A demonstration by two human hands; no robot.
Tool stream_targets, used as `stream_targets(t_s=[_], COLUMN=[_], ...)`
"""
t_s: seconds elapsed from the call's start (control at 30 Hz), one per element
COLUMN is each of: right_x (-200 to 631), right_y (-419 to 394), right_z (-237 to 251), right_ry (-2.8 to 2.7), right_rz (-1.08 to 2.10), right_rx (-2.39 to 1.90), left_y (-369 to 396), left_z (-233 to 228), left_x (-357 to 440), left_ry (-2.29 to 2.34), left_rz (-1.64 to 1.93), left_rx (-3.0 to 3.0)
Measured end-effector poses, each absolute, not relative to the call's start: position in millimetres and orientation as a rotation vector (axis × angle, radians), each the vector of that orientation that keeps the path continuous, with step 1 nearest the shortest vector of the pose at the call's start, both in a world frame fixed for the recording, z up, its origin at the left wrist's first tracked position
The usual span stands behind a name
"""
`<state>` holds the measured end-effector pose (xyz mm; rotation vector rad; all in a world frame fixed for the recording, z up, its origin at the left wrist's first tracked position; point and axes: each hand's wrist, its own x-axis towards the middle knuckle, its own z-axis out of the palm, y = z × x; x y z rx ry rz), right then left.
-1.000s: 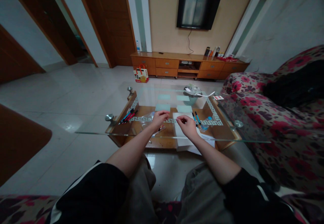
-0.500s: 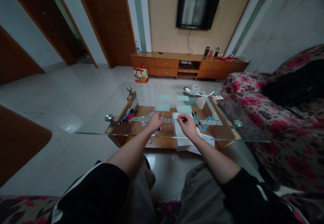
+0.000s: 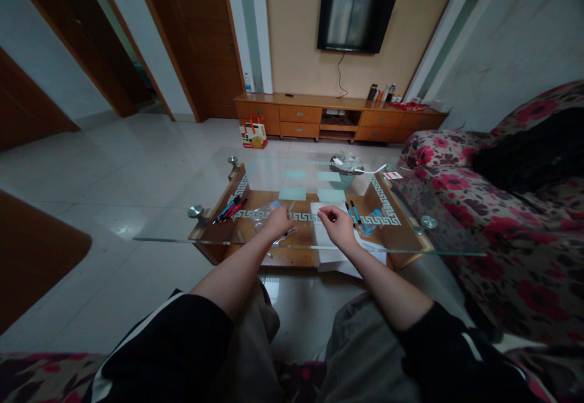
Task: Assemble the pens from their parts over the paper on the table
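Over the near part of the glass table (image 3: 255, 178), my left hand (image 3: 277, 222) is closed, its fingers curled together. Something thin and pale seems to stick up at its fingertips, too faint to name. My right hand (image 3: 338, 225) is a little way to the right, thumb and forefinger pinched; anything between them is too small to make out. A clear plastic wrapper (image 3: 262, 214) lies beside my left hand. Several blue, red and black pens (image 3: 230, 210) are bunched farther left. Two blue-and-black pens (image 3: 353, 211) lie just past my right hand.
White papers or a box (image 3: 326, 260) show under the glass, and a clear bottle with blue (image 3: 371, 223) is at the right. A bin with a bag (image 3: 347, 178) appears beyond the glass. A floral sofa (image 3: 524, 257) stands right, a wooden cabinet (image 3: 298, 114) behind.
My left hand has turned slightly, its fingers now lower and more hidden behind the back of the hand. My right hand stays nearly where it was, still pinched.
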<state>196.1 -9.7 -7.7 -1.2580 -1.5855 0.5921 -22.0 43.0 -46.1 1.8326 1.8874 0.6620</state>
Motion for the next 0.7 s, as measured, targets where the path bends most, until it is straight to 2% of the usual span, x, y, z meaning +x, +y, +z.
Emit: stream_targets(t_s=[0.27,0.7], right_x=[196,193], right_y=[-9,-10], right_z=[-11,-10], right_ry=[-1.586,-1.547], right_rz=[0.631,0.72], right_rx=[-1.26,-1.224], left_y=[46,34], left_z=[-43,-33], left_x=[-15,5], left_ry=[1.708,1.037], left_rz=[0.871,1.116], left_rx=[1.648,1.131])
